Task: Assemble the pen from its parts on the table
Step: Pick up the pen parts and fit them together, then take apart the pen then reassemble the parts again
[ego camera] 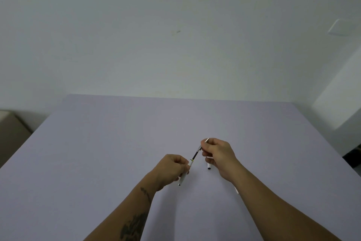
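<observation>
My left hand [172, 168] grips a white pen barrel [183, 177], its lower end pointing down toward me. A thin dark ink refill [195, 155] runs from the barrel's upper opening up to my right hand [218, 154], which pinches the refill near its metal tip [206, 140]. The refill sits partly inside the barrel. Another white pen part with a dark end [209, 166] lies on the table under my right hand. A small white piece [236, 190] shows beside my right forearm, mostly hidden.
The lavender table [117, 143] stretches wide around the hands, its far edge against a white wall. A brown box [11, 131] stands off the left side. A white cabinet [340, 100] rises at the right.
</observation>
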`<state>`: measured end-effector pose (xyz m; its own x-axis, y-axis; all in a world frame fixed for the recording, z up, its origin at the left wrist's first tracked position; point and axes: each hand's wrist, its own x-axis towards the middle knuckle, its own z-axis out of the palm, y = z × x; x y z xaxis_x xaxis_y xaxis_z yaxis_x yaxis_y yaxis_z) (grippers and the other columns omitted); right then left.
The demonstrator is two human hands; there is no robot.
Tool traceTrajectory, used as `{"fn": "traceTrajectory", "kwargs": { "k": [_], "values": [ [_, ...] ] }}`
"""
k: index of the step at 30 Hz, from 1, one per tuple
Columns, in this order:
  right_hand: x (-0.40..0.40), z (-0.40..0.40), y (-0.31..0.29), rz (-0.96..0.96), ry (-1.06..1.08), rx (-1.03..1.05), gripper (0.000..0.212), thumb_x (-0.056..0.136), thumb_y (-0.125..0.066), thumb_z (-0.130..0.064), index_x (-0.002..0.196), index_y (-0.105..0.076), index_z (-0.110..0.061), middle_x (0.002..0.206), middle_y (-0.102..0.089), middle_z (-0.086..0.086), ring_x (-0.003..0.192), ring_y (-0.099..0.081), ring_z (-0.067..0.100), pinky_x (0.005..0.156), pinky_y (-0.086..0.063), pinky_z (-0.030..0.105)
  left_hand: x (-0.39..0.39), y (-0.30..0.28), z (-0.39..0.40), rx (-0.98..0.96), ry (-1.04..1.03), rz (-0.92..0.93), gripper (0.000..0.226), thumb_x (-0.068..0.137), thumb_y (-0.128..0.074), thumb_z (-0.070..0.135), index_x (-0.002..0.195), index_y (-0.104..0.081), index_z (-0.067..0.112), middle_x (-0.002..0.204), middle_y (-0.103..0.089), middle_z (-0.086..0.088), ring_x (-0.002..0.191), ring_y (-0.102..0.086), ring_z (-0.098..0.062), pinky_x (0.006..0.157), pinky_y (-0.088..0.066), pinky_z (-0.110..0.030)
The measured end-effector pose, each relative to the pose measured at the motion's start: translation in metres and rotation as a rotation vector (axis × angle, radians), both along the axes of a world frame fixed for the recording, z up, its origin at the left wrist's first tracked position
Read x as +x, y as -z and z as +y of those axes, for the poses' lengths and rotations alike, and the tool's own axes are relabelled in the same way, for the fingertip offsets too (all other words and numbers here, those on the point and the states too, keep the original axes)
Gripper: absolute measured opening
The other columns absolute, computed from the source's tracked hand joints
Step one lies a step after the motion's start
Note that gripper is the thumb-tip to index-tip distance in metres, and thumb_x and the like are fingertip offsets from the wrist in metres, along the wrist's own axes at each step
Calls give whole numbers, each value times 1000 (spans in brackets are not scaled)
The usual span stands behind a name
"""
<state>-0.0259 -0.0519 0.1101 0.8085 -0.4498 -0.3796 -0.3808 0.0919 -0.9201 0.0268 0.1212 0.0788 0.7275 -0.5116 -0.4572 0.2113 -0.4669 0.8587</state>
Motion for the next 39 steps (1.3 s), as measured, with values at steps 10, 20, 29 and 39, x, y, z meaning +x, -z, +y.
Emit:
{"fn": "traceTrajectory", "kwargs": {
  "k": [10,20,29,39],
  "values": [
    [-12,-58,16,129,113,111,11,94,-61,-8,95,-71,-5,81,-68,9,66,-60,17,60,-51,27,0,13,-29,43,-22,40,13,89,-61,12,77,-67,16,87,-75,-7,79,-64,-18,73,-51,-29],
    [-1,-89,83,402,-207,-381,10,73,-66,-11,66,-70,-5,65,-70,8,59,-60,18,57,-46,27,5,28,-57,206,-52,0,18,85,-63,15,68,-65,18,92,-75,-17,70,-62,-18,67,-50,-28],
    [13,-65,118,504,-416,-591,16,83,-61,-20,91,-67,-7,84,-67,7,77,-66,27,64,-51,29,-4,50,-50,279,-145,42,15,85,-64,17,70,-66,18,90,-75,-16,72,-62,-20,68,-50,-31],
    [46,-32,110,312,-479,-856,34,82,-53,-6,113,-40,-11,86,-56,7,74,-56,30,57,-39,31,8,58,-27,287,-212,57,12,84,-64,20,72,-66,17,90,-74,-15,76,-64,-21,72,-51,-34]
  ]
}}
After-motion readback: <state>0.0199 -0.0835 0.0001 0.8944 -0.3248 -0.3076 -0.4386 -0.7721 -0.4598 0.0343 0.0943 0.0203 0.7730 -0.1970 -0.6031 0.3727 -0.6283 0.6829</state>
